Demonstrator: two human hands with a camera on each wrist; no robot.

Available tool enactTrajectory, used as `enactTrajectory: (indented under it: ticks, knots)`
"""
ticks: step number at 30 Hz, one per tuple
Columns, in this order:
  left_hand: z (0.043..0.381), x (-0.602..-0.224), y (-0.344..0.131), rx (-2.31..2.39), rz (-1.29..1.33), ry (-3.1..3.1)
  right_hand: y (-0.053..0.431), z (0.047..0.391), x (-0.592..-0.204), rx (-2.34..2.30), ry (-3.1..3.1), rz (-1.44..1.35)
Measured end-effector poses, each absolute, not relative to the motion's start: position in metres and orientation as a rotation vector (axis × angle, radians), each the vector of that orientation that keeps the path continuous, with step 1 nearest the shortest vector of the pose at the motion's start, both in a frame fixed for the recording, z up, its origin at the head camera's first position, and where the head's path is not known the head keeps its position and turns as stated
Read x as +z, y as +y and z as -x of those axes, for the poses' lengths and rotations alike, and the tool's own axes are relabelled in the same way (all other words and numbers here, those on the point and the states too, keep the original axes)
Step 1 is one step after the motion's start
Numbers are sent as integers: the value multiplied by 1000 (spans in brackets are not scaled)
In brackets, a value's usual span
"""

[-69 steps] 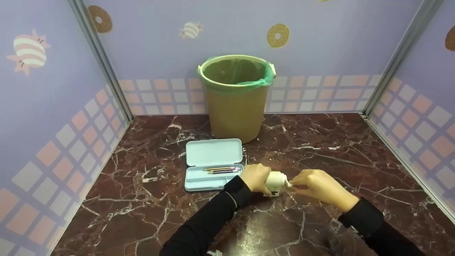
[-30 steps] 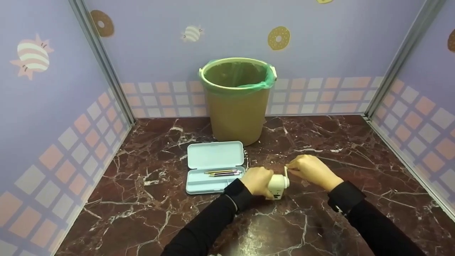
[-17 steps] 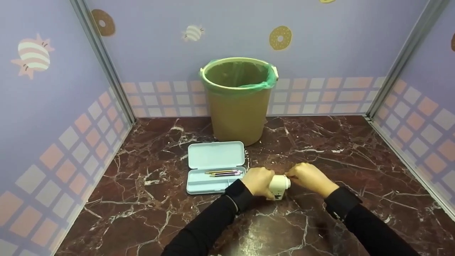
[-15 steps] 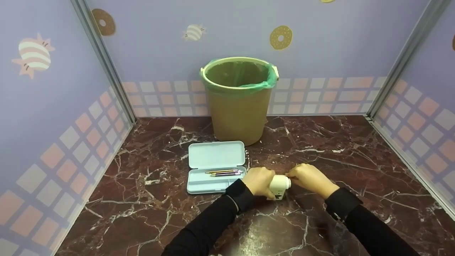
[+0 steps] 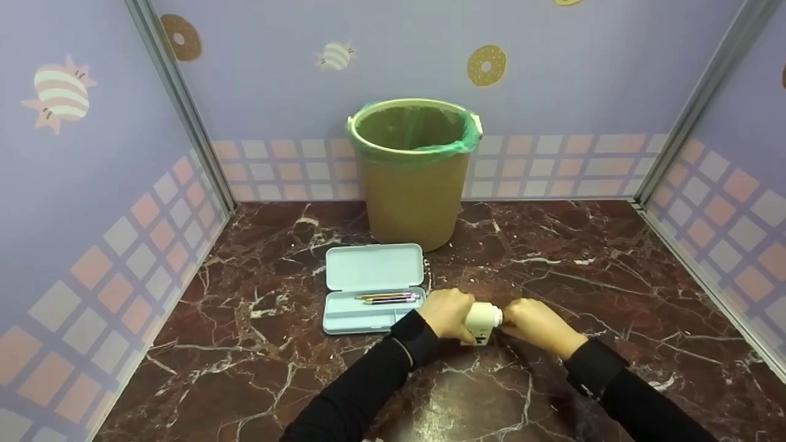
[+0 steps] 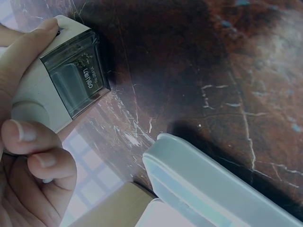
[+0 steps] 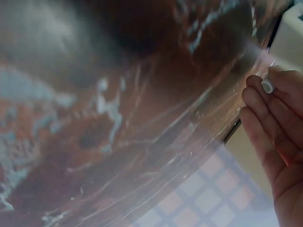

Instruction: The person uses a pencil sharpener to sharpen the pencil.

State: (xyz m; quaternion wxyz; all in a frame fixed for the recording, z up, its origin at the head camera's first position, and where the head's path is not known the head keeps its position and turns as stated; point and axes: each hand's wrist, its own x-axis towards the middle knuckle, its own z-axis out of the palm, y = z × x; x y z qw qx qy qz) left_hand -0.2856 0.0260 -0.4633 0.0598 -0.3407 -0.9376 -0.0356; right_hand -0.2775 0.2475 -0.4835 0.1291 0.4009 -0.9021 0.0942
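A white crank pencil sharpener (image 5: 479, 322) stands on the marbled table, gripped from its left by my left hand (image 5: 449, 313). In the left wrist view, the thumb and fingers hold the sharpener's white body, and its clear shavings drawer (image 6: 78, 78) has dark bits inside. My right hand (image 5: 540, 325) is at the sharpener's right side. In the right wrist view, its thumb and index finger pinch the small white crank knob (image 7: 267, 86). The left hand covers much of the sharpener in the head view; whether a pencil sits in it cannot be seen.
A light blue pencil case (image 5: 374, 268) lies unfolded left of the sharpener, with several pencils (image 5: 390, 299) in its upper compartment. Behind it stands a tan bin (image 5: 414, 199) with a green liner (image 5: 460, 146). Patterned panels enclose the back and sides.
My right hand has circled with the crank: low 2.3 seconds ago, raised one second ago, then down again to the sharpener's side. My left hand stays gripping the sharpener.
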Motion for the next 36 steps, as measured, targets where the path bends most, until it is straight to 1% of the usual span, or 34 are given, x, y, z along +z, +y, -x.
enactTrajectory:
  ticks: [13, 28, 36]
  knots:
    - [284, -464, 29, -103, 951, -2887, 251, 260, -489, 309, -2573, -1256]
    - [284, -462, 29, -126, 920, -2891, 254, 247, -483, 412, -2500, -1326]
    - [284, -460, 28, -133, 904, -2912, 254, 236, -471, 408, -2438, -1357]
